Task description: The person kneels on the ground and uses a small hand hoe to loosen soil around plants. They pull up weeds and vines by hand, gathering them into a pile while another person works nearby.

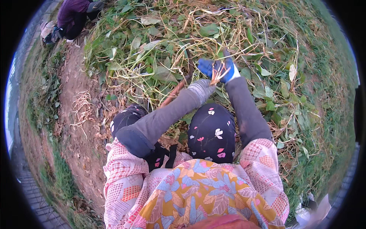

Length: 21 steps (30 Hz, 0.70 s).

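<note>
My left hand (203, 90), in a grey knit glove, is closed on a bunch of pale, dry pods (219, 75) at the centre of the head view. Just above and right of it, my right hand (209, 67), in a blue-coated glove, is curled among the stems behind that bunch; what it grips is hidden. Tangled yellow-green vines (164, 57) with leaves surround both hands. A brown branch or root (173, 94) runs diagonally beneath the vines, beside my left hand.
My knees (209, 129) are below my hands. A small heap of pale pods (82, 108) lies on the dirt strip (72, 149) at left. A crouching person (70, 19) is at the upper left. Grass borders the right, with white scraps (303, 212) low down.
</note>
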{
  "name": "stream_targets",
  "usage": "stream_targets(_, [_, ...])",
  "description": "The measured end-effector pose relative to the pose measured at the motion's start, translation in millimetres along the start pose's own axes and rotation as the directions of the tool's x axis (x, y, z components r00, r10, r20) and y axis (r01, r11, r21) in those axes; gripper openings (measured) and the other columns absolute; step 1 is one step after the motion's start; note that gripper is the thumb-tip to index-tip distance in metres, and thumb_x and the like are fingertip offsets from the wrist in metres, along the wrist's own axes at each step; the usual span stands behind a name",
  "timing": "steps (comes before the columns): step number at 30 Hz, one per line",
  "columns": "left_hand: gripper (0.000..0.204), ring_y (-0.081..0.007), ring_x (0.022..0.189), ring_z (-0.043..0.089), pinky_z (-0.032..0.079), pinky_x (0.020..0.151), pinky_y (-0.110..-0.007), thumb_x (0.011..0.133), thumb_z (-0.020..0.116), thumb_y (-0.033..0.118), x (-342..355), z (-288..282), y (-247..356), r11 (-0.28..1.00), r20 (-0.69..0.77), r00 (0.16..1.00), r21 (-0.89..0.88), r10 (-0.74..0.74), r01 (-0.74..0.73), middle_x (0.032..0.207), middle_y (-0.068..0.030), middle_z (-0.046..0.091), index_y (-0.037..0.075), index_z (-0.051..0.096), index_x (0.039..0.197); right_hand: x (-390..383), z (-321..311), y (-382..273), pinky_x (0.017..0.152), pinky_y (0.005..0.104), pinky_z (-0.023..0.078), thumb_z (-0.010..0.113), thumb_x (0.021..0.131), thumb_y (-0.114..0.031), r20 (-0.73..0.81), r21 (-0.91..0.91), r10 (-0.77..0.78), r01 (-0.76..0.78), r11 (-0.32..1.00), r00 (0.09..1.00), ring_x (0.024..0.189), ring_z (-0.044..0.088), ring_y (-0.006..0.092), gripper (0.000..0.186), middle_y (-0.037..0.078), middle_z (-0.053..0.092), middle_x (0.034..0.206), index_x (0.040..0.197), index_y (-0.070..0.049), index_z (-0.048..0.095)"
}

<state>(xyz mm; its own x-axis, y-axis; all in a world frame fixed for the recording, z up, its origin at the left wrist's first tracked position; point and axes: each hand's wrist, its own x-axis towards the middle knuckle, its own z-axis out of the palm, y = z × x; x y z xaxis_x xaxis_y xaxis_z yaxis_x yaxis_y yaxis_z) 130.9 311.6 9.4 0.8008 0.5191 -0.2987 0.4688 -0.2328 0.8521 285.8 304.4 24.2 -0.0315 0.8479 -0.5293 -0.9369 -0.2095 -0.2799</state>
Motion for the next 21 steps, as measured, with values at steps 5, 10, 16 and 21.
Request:
stream_targets(5, [0.021,-0.0104,0.040,0.040,0.030,0.037,-0.026,0.085,0.053,0.026,-21.8,-19.1,2.3,0.770,-0.001,0.966,-0.604,-0.258,0.205,0.049,0.0013,0.043,0.008,0.056,0.076,93.2,-64.3,-52.8,0.049,0.0389,0.051,0.039,0.086,-0.021,0.161,-0.460,-0.152,0.211,0.863,0.975,0.055,0.056,0.0265,0.028,0.018,0.058,0.071,0.087,0.004,0.052])
stream_targets(10, [0.024,-0.0082,0.040,0.040,0.033,0.037,-0.024,0.085,0.053,0.028,-55.1,-23.4,11.3,0.297,0.309,0.920,-0.879,-0.242,0.373,0.056,0.0007,0.047,0.007,0.050,0.096,129.0,-155.5,-106.8,0.052,0.0348,0.049,0.036,0.082,-0.016,0.026,-0.401,-0.393,0.369,0.838,0.919,0.057,0.055,0.0245,0.022,0.011,0.058,0.068,0.085,-0.004,0.055])
stream_targets(16, [0.020,-0.0049,0.036,0.029,0.028,0.040,-0.019,0.090,0.045,0.027,-72.6,-87.7,5.1,0.085,0.145,0.975,-0.983,-0.169,0.161,0.048,0.0069,0.038,0.010,0.050,0.082,75.9,-173.0,-78.4,0.057,0.0327,0.047,0.057,0.081,-0.032,-0.232,-0.524,-0.395,0.228,0.820,0.889,0.070,0.055,0.0178,0.034,0.007,0.055,0.085,0.100,-0.004,0.052])
stream_targets(21, [0.022,-0.0082,0.034,0.034,0.042,0.050,-0.031,0.091,0.042,0.033,-74.9,-107.4,-4.1,0.130,-0.036,0.984,-0.991,-0.173,-0.013,0.046,0.0066,0.035,0.013,0.049,0.087,-22.3,-132.3,-52.5,0.068,0.0271,0.048,0.058,0.083,-0.023,-0.021,-0.771,-0.674,0.417,0.481,0.738,0.072,0.056,0.0132,0.030,0.005,0.058,0.087,0.105,-0.004,0.053])
